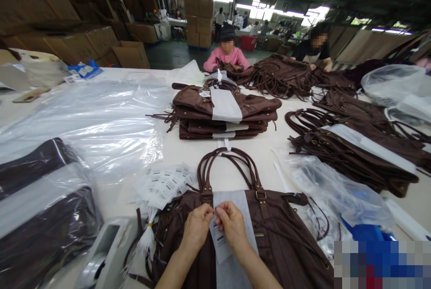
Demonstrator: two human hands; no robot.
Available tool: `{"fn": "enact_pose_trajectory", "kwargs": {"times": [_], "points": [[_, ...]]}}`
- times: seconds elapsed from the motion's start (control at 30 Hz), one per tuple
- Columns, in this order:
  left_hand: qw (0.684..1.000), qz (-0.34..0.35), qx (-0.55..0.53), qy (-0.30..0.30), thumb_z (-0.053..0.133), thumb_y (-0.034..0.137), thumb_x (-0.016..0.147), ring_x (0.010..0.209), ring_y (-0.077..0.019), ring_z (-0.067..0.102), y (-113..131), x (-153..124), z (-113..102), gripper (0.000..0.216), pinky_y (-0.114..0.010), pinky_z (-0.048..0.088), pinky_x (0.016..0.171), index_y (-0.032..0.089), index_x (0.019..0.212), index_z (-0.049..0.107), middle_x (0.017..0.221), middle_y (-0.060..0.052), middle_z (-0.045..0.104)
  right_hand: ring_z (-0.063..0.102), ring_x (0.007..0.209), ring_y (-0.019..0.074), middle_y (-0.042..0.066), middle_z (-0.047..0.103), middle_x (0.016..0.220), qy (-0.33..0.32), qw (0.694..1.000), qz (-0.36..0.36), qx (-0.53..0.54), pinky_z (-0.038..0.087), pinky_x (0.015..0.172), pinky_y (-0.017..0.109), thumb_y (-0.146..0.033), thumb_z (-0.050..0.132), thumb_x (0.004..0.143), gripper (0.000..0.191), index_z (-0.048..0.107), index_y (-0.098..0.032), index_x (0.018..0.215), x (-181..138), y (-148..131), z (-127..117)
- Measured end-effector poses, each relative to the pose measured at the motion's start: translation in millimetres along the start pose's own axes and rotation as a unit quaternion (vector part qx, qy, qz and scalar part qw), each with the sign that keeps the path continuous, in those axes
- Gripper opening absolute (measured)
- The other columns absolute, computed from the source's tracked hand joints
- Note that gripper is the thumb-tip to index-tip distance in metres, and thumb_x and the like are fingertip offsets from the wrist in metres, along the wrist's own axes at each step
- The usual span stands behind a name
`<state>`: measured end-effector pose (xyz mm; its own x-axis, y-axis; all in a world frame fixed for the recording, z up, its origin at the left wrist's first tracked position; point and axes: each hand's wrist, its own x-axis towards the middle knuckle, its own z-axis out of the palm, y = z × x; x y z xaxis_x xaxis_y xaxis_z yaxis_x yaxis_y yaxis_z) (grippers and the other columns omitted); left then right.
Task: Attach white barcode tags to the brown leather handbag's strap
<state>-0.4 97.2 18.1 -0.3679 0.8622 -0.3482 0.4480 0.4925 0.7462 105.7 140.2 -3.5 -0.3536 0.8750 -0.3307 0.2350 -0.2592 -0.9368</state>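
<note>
The person's two hands sit right at the bottom of the view, meeting over a brown leather handbag (269,230) that lies flat on the white table (188,149). The left hand (197,228) and right hand (232,224) both have fingertips pinched on a small barcode label (218,238) – it looks like it's being pressed or peeled against the white tissue strip (232,208) that runs down the middle of the bag. Both grips are closed on that label, thumbs and forefingers nearly touching each other.

What could go sideways: the tissue is thin and loose, so a pull on the sticker could probably wrinkle or tear it, or the label could land crooked. The bag's handles (229,167) arch up just beyond the hands, and fringe plus a bundle of white tag fasteners (146,237) lie at the left – easy to snag with a sleeve or wrist. A fan of spare barcode labels (170,181) sits near the left hand too; a careless sweep could scatter them.

Further out there's a tape dispenser (107,253) at lower left, bagged handbags (43,203) in clear plastic, a stack of finished bags (225,113) in the middle, and two other people working at the far end of the table.
</note>
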Motion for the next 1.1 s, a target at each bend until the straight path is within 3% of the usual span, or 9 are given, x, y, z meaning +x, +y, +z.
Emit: {"fn": "enact_pose_trajectory", "kwargs": {"times": [0.1, 0.23, 0.5, 0.8, 1.1], "points": [[1.0, 0.012, 0.005, 0.012, 0.041, 0.02, 0.074, 0.065, -0.0117, 0.051, -1.4, -1.9, 2.6, 0.016, -0.021, 0.035, 0.063, 0.018, 0.065, 0.054, 0.066, 0.001, 0.055, 0.039, 0.037, 0.0063, -0.003, 0.051, 0.047, 0.0, 0.994, 0.049, 0.102, 0.029, 0.036, 0.017, -0.046, 0.056, 0.064, 0.032, 0.049, -0.016, 0.068, 0.9, 0.1, 0.6], [0.999, 0.029, 0.028, 0.023, 0.04, 0.018, 0.075, 0.068, -0.0121, 0.05, -2.8, -4.0, 4.1, 0.018, -0.022, 0.036, 0.066, 0.018, 0.067, 0.055, 0.071, 0.0, 0.052, 0.04, 0.037, 0.005, -0.003, 0.052, 0.046, -0.011, 0.986, 0.057, 0.153, 0.03, 0.037, 0.016, -0.046, 0.061, 0.061, 0.034, 0.052, -0.014, 0.066, 0.7, -3.2, -1.1], [0.997, 0.063, 0.05, 0.022, 0.038, 0.018, 0.077, 0.073, -0.0125, 0.049, -2.7, -4.5, 3.5, 0.019, -0.023, 0.036, 0.068, 0.018, 0.069, 0.055, 0.075, -0.001, 0.05, 0.038, 0.035, 0.0044, -0.006, 0.048, 0.042, -0.048, 0.99, 0.057, 0.122, 0.029, 0.036, 0.015, -0.046, 0.059, 0.061, 0.032, 0.05, -0.015, 0.064, 1.7, -7.6, -2.8], [0.995, 0.06, 0.075, 0.014, 0.037, 0.016, 0.077, 0.07, -0.0116, 0.049, -4.9, -1.8, 6.0, 0.021, -0.021, 0.035, 0.065, 0.018, 0.064, 0.053, 0.071, -0.001, 0.049, 0.035, 0.032, 0.0045, -0.008, 0.044, 0.037, -0.079, 0.995, 0.044, 0.052, 0.025, 0.034, 0.016, -0.038, 0.05, 0.065, 0.022, 0.047, -0.016, 0.062, 7.6, -0.8, -1.7], [0.997, 0.031, 0.064, 0.018, 0.039, 0.015, 0.076, 0.075, -0.0117, 0.052, -1.2, -7.7, 3.5, 0.02, -0.021, 0.038, 0.068, 0.019, 0.071, 0.058, 0.077, -0.001, 0.055, 0.04, 0.039, 0.0075, -0.005, 0.049, 0.045, -0.084, 0.993, 0.064, 0.049, 0.031, 0.04, 0.019, -0.041, 0.055, 0.062, 0.026, 0.055, -0.016, 0.069, 0.4, -4.7, -5.4]]}}
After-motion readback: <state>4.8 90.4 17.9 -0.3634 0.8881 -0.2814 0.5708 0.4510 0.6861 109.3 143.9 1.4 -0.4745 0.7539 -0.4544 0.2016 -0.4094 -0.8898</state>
